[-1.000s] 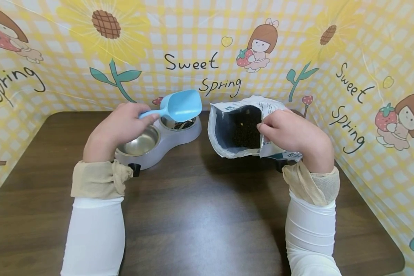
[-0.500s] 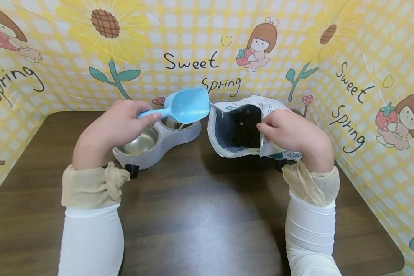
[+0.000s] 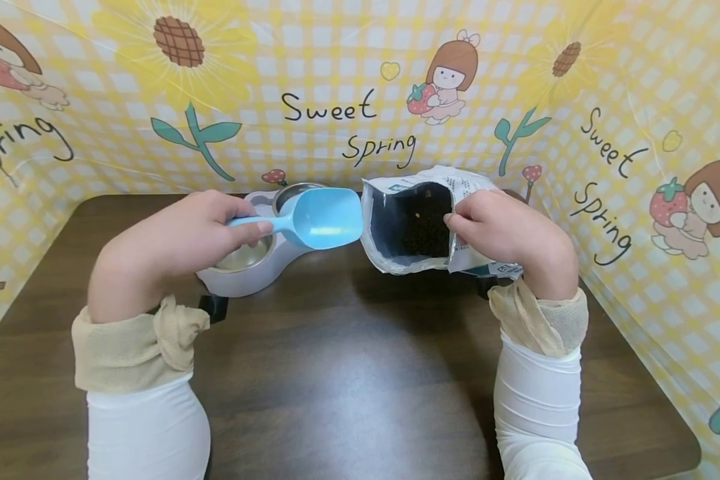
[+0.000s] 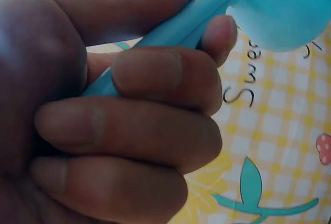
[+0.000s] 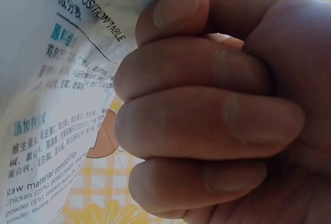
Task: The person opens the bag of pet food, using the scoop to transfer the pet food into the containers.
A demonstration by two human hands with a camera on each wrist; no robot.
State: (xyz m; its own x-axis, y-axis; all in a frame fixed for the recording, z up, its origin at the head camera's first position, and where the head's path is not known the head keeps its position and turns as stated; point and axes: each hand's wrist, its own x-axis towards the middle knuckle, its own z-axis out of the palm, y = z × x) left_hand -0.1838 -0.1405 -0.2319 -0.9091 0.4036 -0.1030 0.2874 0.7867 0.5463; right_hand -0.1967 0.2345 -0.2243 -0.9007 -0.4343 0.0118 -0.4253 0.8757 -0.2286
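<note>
My left hand (image 3: 207, 230) grips the handle of a light blue scoop (image 3: 329, 219); its fingers curl round the handle (image 4: 176, 27) in the left wrist view. The scoop's bowl looks empty, its front edge close beside the mouth of a pet food bag (image 3: 369, 230). My right hand (image 3: 504, 223) pinches the bag's right rim and holds it open toward the left. Dark brown kibble (image 3: 426, 230) lies inside. Printed text covers the bag's outside (image 5: 57, 105) in the right wrist view. Behind the scoop and left hand stands a grey double bowl (image 3: 246, 283), partly hidden.
Everything stands toward the back of a dark wood table (image 3: 348, 373). A yellow checked cloth (image 3: 312, 53) with flowers and lettering rises behind the table and along its sides.
My left hand has shifted left and turned, and the scoop has swung lower and rightward, from over the far bowl to beside the bag's mouth. The right hand and bag stay put.
</note>
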